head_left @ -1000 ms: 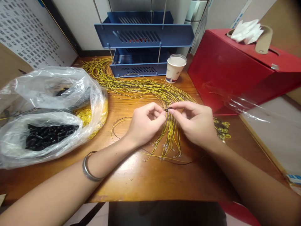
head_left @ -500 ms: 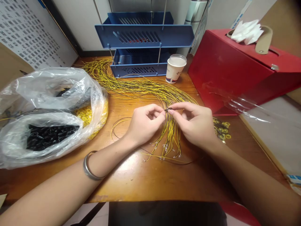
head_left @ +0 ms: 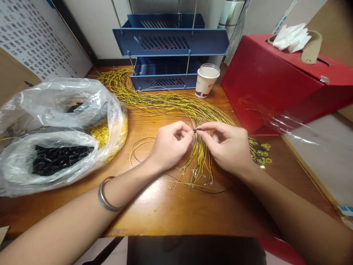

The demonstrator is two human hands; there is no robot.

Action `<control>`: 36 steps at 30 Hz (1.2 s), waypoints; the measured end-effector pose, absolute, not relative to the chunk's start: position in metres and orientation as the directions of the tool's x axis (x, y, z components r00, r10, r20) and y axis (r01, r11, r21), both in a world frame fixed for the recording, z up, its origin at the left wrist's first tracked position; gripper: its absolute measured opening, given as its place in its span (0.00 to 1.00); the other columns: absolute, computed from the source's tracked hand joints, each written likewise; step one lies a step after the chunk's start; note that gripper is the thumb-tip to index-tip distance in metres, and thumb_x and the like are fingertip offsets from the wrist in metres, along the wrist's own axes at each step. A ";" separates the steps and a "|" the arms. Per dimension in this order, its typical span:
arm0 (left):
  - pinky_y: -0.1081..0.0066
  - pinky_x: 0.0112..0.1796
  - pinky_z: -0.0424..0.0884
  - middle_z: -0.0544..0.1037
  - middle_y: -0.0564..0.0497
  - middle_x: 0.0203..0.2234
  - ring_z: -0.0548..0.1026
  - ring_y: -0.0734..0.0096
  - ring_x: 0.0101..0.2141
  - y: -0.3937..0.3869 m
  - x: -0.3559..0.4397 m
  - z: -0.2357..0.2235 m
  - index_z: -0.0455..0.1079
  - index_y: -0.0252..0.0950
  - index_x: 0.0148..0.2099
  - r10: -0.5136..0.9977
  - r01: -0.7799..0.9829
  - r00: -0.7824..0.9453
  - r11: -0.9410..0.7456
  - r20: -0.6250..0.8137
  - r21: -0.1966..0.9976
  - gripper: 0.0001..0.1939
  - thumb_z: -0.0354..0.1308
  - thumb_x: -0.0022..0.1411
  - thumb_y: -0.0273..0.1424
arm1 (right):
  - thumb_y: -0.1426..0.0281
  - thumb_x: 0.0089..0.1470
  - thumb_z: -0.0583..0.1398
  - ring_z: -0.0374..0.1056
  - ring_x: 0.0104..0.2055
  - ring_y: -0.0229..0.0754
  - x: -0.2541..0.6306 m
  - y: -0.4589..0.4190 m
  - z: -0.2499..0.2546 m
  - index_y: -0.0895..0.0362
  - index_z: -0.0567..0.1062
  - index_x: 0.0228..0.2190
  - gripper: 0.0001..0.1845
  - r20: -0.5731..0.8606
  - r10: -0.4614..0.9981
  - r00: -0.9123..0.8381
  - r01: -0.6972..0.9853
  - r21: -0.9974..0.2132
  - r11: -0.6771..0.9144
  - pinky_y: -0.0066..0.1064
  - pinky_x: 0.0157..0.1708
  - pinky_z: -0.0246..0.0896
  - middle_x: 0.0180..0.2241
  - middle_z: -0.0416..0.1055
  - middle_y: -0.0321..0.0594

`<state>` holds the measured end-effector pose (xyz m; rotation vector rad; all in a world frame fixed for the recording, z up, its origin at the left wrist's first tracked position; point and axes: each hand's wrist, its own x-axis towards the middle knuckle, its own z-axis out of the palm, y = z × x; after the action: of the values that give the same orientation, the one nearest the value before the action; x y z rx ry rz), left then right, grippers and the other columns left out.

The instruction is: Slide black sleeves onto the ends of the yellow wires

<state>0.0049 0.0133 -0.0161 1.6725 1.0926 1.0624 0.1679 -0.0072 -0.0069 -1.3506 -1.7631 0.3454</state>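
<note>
My left hand [head_left: 173, 144] and my right hand [head_left: 230, 145] meet fingertip to fingertip over the bundle of yellow and black wires [head_left: 165, 101]. Both are closed in a pinch on a small black piece [head_left: 196, 130]; its exact kind is too small to make out. Below my fingers the wires fan out toward me, and small clear connectors [head_left: 195, 173] sit at their ends. A single looped wire [head_left: 135, 149] lies left of my left hand. Beyond my right wrist are several wire ends with yellow ring-shaped caps [head_left: 264, 152].
On the left a clear plastic bag [head_left: 111, 121] holds black caps [head_left: 59, 158] and yellow caps [head_left: 99, 136]. A blue letter tray rack [head_left: 171, 42] stands at the back, beside a paper cup [head_left: 206, 81]. At right is a red box [head_left: 264, 81] with tissue on top.
Both hands stay in nearly the same place, fingertips still together on the small black piece. The view has shifted very slightly.
</note>
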 end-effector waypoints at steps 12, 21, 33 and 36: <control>0.77 0.26 0.66 0.75 0.52 0.21 0.71 0.77 0.23 0.014 0.006 -0.016 0.71 0.32 0.31 0.951 0.207 0.246 -0.242 0.189 0.948 0.07 0.59 0.59 0.30 | 0.68 0.53 0.63 0.50 0.16 0.31 0.167 -0.008 -0.007 0.57 0.80 0.33 0.07 0.415 0.910 -0.014 0.627 -0.705 0.331 0.28 0.20 0.50 0.14 0.59 0.28; 0.76 0.25 0.63 0.74 0.53 0.21 0.68 0.77 0.22 0.013 0.006 -0.014 0.71 0.33 0.31 0.961 0.229 0.209 -0.231 0.184 0.946 0.09 0.59 0.60 0.34 | 0.67 0.53 0.63 0.53 0.17 0.30 0.166 -0.006 -0.006 0.57 0.80 0.34 0.08 0.381 0.924 0.046 0.564 -0.773 0.291 0.27 0.18 0.49 0.21 0.71 0.35; 0.74 0.32 0.70 0.77 0.51 0.25 0.74 0.74 0.27 0.013 0.007 -0.014 0.71 0.33 0.33 0.958 0.194 0.234 -0.211 0.164 0.958 0.06 0.58 0.61 0.31 | 0.68 0.53 0.63 0.51 0.16 0.31 0.165 -0.007 -0.007 0.57 0.81 0.33 0.07 0.402 0.914 0.048 0.581 -0.756 0.302 0.27 0.19 0.48 0.16 0.65 0.31; 0.73 0.34 0.72 0.79 0.50 0.27 0.76 0.72 0.28 0.013 0.006 -0.013 0.70 0.33 0.32 0.959 0.175 0.231 -0.206 0.163 0.963 0.06 0.58 0.60 0.31 | 0.68 0.53 0.63 0.51 0.16 0.31 0.165 -0.007 -0.006 0.57 0.81 0.33 0.07 0.411 0.911 0.037 0.590 -0.745 0.312 0.27 0.19 0.48 0.15 0.63 0.30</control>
<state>0.0063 0.0133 -0.0134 1.5891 1.0905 1.0769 0.1652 -0.0068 -0.0064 -1.3807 -1.6560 0.4369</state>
